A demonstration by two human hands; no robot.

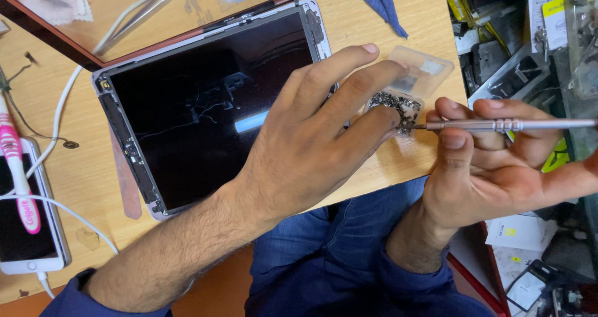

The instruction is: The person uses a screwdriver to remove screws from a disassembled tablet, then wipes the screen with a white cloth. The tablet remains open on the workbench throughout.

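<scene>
My left hand [311,136] reaches across the desk, its fingertips resting on a heap of tiny dark screws [398,106] in a clear plastic tray [430,68]. My right hand [492,161] grips a slim metal screwdriver [511,125], its tip touching the screw heap. A tablet [199,105] with a dark cracked screen and a bare metal frame lies left of the tray, partly under my left forearm.
A white phone [25,230] with a cable lies at the left edge, a pink toothbrush [15,161] over it. Tweezers [137,12] rest on a brown-rimmed board at the back. A blue cloth [380,2] sits at the far edge. Cluttered parts fill the right side.
</scene>
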